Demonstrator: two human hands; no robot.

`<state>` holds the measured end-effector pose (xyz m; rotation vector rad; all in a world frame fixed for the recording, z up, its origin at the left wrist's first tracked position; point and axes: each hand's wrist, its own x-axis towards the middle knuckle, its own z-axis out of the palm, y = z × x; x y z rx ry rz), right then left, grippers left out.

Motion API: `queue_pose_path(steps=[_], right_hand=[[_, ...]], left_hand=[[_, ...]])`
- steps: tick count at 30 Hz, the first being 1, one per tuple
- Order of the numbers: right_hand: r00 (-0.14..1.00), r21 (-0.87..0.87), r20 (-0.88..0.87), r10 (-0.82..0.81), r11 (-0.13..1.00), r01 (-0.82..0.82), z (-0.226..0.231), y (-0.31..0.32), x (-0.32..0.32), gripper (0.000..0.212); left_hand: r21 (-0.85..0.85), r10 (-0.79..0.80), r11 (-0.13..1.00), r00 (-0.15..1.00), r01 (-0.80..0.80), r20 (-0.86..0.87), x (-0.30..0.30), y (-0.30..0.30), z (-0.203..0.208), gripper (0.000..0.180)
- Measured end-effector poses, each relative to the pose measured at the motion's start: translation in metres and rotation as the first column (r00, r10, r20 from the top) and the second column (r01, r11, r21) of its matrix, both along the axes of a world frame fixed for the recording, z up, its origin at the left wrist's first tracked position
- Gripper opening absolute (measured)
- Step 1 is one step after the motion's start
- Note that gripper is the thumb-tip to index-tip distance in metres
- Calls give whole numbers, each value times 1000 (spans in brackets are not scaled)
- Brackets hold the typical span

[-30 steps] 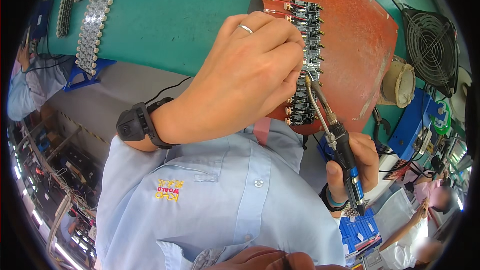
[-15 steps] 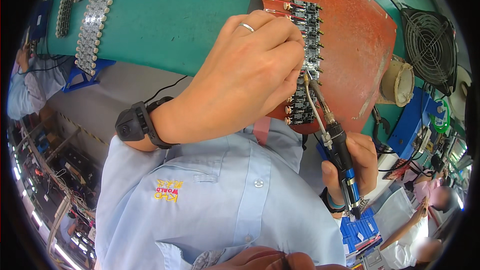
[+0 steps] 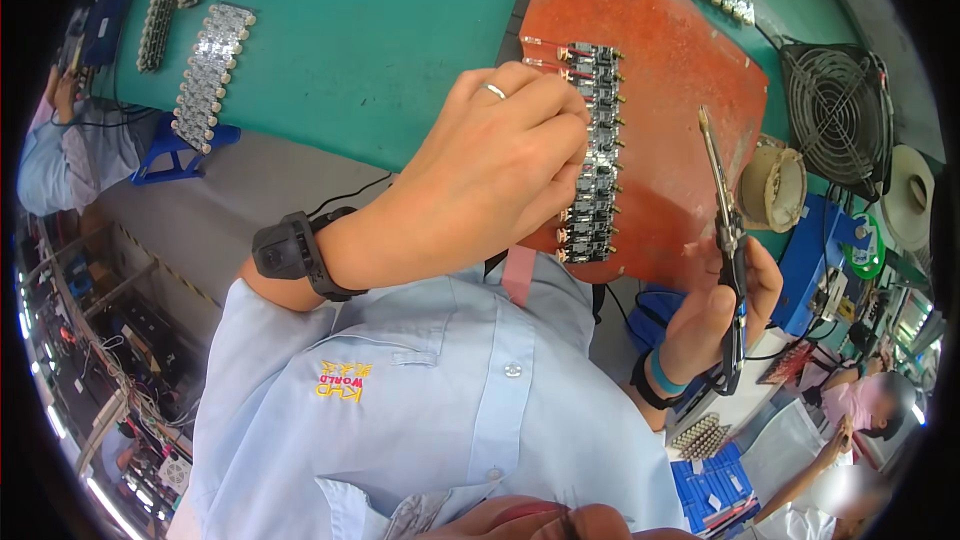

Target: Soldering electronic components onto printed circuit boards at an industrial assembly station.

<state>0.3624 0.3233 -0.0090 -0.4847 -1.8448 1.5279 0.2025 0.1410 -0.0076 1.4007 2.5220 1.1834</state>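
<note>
Before us spreads the green table, bearing the red board. Our left hand bends over it, fingertips hidden; we cannot tell what it holds. Our right hand grips the iron, tip apart from the circuit strip, which lies on the red board, partly covered by our left hand. Red wires jut from its far end.
</note>
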Motion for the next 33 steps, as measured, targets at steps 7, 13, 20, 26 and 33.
queue_pose_path(steps=[7,13,20,26,33], right_hand=[[994,-22,-42,99,995,-100,-4,5,-9,62],[997,-59,-53,64,996,-67,-6,26,9,59],[925,-334,-284,-253,930,152,-36,93,81,40],[925,204,-16,-379,905,374,-7,60,57,46],[920,356,192,343,849,-391,30,16,27,51]], left_hand=[[-29,11,1000,1000,-11,2,3,1,4,9],[32,-24,999,999,23,29,-1,2,1,9],[0,3,1000,998,-3,59,-1,-2,1,9],[48,5,999,999,-7,50,-1,1,-4,10],[65,8,998,998,-12,65,-2,1,-6,11]])
